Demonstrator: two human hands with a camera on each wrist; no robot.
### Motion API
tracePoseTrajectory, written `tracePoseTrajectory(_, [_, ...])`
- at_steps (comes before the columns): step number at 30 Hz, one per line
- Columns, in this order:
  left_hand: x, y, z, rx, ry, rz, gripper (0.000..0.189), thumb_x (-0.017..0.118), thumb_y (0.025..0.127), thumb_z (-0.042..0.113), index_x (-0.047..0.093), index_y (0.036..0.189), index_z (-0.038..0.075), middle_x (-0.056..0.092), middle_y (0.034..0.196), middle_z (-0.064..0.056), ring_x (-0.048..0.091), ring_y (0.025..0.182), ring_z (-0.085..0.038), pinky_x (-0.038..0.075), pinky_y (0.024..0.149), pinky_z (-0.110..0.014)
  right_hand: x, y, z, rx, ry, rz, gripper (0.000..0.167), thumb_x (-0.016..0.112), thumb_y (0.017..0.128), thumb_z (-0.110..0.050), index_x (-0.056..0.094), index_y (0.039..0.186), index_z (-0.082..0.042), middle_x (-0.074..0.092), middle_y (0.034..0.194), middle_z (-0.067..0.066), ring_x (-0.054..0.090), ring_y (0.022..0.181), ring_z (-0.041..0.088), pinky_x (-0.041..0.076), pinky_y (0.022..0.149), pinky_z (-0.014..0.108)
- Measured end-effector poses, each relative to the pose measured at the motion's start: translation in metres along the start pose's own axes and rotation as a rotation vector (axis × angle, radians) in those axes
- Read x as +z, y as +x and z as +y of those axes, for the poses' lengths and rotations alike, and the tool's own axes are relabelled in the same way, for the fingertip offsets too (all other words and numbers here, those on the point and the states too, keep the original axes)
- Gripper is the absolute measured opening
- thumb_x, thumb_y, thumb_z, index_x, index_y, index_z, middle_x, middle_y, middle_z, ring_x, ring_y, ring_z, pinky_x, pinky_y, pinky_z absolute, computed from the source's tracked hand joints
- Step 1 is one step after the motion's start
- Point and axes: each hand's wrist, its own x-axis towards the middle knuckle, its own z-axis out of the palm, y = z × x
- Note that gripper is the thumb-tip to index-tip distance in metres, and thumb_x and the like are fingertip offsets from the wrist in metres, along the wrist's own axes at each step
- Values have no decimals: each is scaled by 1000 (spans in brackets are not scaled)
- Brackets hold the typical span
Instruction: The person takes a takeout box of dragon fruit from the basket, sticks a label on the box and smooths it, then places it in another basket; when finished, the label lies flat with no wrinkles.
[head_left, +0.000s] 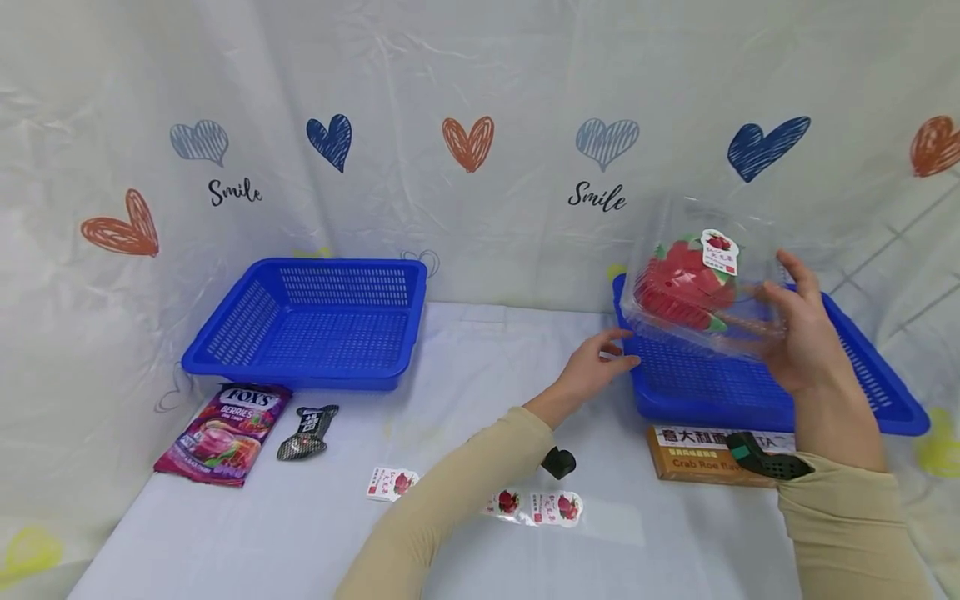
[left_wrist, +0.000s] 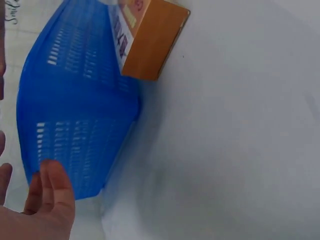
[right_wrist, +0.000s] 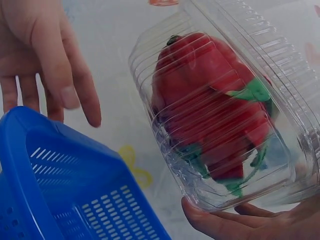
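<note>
My right hand holds a clear plastic clamshell box above the basket on the right, with fingers and thumb at its right end. Inside lies a red dragon fruit with green-tipped scales. On the lid sits a white dragon-fruit sticker. My left hand is at the left rim of the right blue basket, fingers loosely bent and thumb apart, holding nothing. In the left wrist view its fingers overlap the basket's end wall.
Another blue basket stands back left. In front of it lie a purple Fox's candy bag and a small dark packet. A crab-roe-flavour pasta box lies before the right basket. Dragon-fruit stickers lie by the left forearm.
</note>
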Motion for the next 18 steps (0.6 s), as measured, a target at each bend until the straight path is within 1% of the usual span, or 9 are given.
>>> tracePoseTrajectory(4, [14, 4, 0, -30, 26, 33, 42, 71, 91, 22, 59, 132, 19, 57, 100, 1, 57, 75, -7, 52, 64, -22, -5, 1, 2, 7, -5, 0, 65, 51, 102, -27, 12, 153, -42, 42, 128, 1, 71, 87, 23, 58, 64, 42])
tracePoseTrajectory(8, [21, 4, 2, -75, 17, 63, 41, 72, 90, 19, 60, 130, 17, 53, 94, 3, 56, 72, -7, 54, 63, -24, -17, 1, 3, 24, 22, -17, 62, 47, 103, -25, 13, 152, -43, 36, 131, -1, 70, 88, 23, 58, 65, 43])
tracePoseTrajectory(11, [23, 3, 4, -99, -2, 83, 43, 74, 89, 17, 60, 129, 16, 53, 90, 2, 57, 68, -8, 57, 67, -32, -31, 2, 4, 33, 68, -52, 58, 44, 104, -22, 15, 150, -43, 42, 130, -2, 70, 90, 25, 58, 66, 44])
tracePoseTrajectory(14, [24, 3, 5, -115, -21, 96, 46, 76, 87, 15, 58, 129, 16, 52, 86, 2, 58, 61, -10, 58, 69, -40, -46, 2, 4, 45, 107, -86, 55, 41, 105, -19, 16, 148, -42, 50, 124, -2, 70, 91, 27, 58, 67, 45])
tracePoseTrajectory(16, [25, 3, 5, -120, -34, 103, 47, 77, 86, 15, 58, 129, 17, 51, 86, 2, 58, 57, -12, 57, 70, -42, -57, 3, 6, 45, 135, -116, 55, 38, 105, -17, 15, 149, -41, 56, 121, -1, 70, 91, 29, 58, 67, 46])
tracePoseTrajectory(18, [26, 4, 4, -127, -57, 110, 46, 77, 85, 14, 58, 128, 17, 50, 87, 1, 57, 57, -12, 57, 70, -43, -68, 2, 8, 47, 168, -151, 53, 34, 106, -16, 13, 148, -41, 58, 119, 1, 69, 92, 30, 57, 67, 47])
